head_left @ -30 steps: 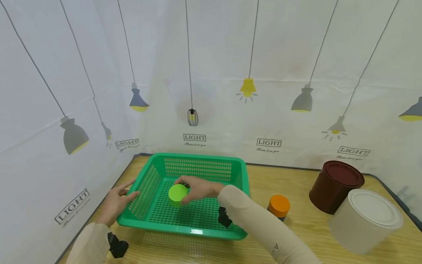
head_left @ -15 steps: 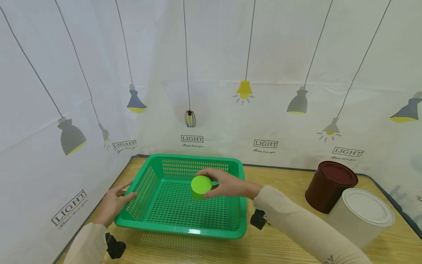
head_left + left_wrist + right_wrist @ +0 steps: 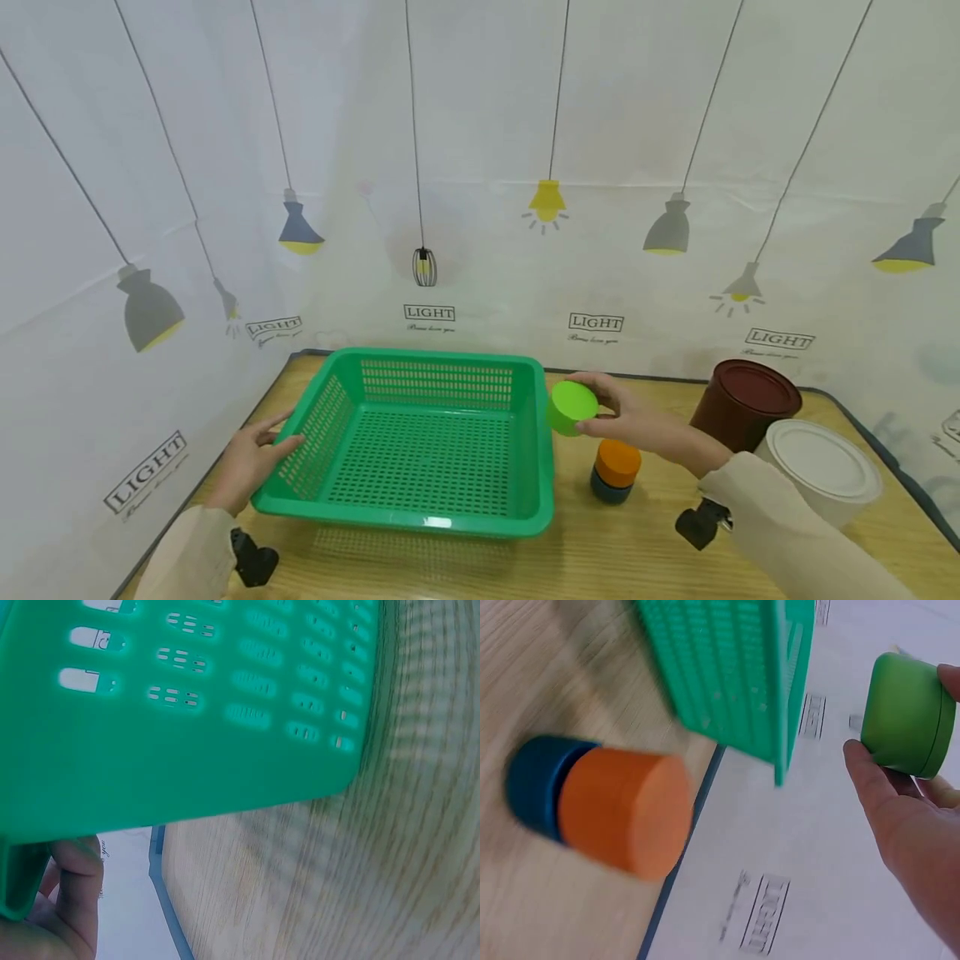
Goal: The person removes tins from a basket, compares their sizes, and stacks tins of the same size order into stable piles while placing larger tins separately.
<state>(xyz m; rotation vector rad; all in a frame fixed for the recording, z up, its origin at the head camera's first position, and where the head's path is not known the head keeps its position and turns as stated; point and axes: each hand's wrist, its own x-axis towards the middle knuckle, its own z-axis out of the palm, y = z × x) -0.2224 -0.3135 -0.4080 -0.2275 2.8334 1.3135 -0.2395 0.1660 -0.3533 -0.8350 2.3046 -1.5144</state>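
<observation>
My right hand (image 3: 628, 417) grips a lime-green round container (image 3: 572, 407) in the air, just right of the green mesh basket (image 3: 442, 521) and above an orange-lidded blue jar (image 3: 617, 471). In the right wrist view the green container (image 3: 907, 715) sits between thumb and fingers, with the orange-lidded jar (image 3: 607, 804) below on the wood. My left hand (image 3: 251, 457) rests flat against the basket's left rim, fingers straight. The left wrist view shows a finger (image 3: 75, 889) touching the basket's wall (image 3: 187, 750). The basket holds nothing.
A dark red tin (image 3: 744, 404) and a white lidded tub (image 3: 817, 467) stand at the right of the wooden table (image 3: 600, 550). A white printed curtain (image 3: 480, 167) closes off the back and left sides.
My right hand lifted the lime-green container out of the basket and carried it right, past the basket's right rim, to above the orange-lidded jar. The left hand stayed on the rim.
</observation>
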